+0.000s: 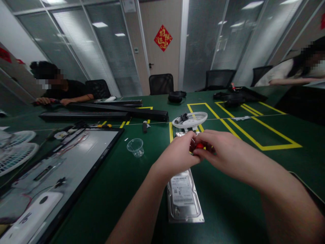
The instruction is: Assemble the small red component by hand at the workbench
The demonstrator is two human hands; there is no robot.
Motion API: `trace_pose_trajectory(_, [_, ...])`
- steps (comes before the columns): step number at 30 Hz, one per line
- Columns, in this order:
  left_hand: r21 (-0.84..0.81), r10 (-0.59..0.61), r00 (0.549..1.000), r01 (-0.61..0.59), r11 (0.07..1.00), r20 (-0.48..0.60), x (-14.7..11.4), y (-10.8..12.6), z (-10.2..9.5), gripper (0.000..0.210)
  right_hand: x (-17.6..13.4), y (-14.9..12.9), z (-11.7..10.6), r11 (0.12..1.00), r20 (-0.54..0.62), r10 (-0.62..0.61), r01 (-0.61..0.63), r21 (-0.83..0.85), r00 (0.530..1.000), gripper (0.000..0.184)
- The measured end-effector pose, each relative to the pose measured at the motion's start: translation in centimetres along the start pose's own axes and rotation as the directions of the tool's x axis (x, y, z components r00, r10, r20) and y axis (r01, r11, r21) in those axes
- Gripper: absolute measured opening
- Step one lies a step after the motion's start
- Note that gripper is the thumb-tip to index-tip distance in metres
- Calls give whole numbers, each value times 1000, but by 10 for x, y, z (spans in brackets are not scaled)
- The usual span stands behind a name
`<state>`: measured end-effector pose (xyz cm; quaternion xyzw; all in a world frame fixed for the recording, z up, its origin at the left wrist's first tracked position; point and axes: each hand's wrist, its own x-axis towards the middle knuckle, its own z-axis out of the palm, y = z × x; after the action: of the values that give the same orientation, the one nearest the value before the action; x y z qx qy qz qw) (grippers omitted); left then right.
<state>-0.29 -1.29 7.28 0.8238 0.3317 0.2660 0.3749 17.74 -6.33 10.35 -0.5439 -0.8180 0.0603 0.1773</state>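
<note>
Closest in, a hard drive [184,193] lies flat on the green table [228,210], label up, its far end hidden by the hands, while off to the left a white case [33,217] marked 16 sits on a big flat panel [86,145]. Just above and beyond the drive, the two hands meet: the right hand [219,147] is curled closed, thumb and fingers pinching a small red object [199,145], and the left hand [177,152] is bent in against it, fingers curled, though what it grips, if anything, I can't tell. Left of them stands a clear plastic cup [135,147]; past the hands, a white slotted dish [199,117] holds dark bits. Further out, long black bars [81,116] stretch across the left, and a person in a black top [73,88] has both hands on something there. Over on the right, another person in a pale top [279,73] leans in. Way back, a black chair [161,83] and a door [147,34] bearing a red diamond sign [163,38].
</note>
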Motion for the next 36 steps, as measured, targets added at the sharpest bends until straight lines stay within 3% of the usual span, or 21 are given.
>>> trace_pose_trajectory(4, [-1, 6, 1000, -6, 1000, 13, 0, -1, 0, 29, -2, 1, 1, 1000, -39, -1, 2, 11, 999, 11])
trace_pose_trajectory(10, [91, 12, 999, -8, 996, -39, 0, 0, 0, 25, -3, -2, 0, 995, -15, -82, 82, 61, 997, 33])
trace_pose_trajectory(16, [-18, 11, 1000, -11, 1000, -6, 0, -1, 0, 24, 0, 1, 1, 1000, -17, 16, -17, -24, 1000, 7])
trace_pose_trajectory(20, [8, 12, 1000, -12, 1000, 12, -1, 0, -2, 32, -2, 2, 0, 999, -26, -38, 39, 21, 999, 17])
trace_pose_trajectory(24, [67, 11, 1000, -10, 998, -9, -2, 2, -3, 26, -2, 0, 0, 995, -2, -77, 77, 63, 997, 34])
trace_pose_trajectory(30, [55, 23, 1000, -24, 998, 21, 1, -1, -2, 24, 0, 0, 2, 999, 6, 49, -48, -12, 999, 8])
trace_pose_trajectory(32, [55, 31, 999, -33, 998, 30, 1, -1, -2, 24, -1, 0, 1, 998, 7, 57, -57, -8, 998, 10])
trace_pose_trajectory(36, [57, 23, 1000, -22, 998, -10, 0, -2, -2, 29, -3, 1, 0, 998, -13, -45, 45, 32, 999, 25])
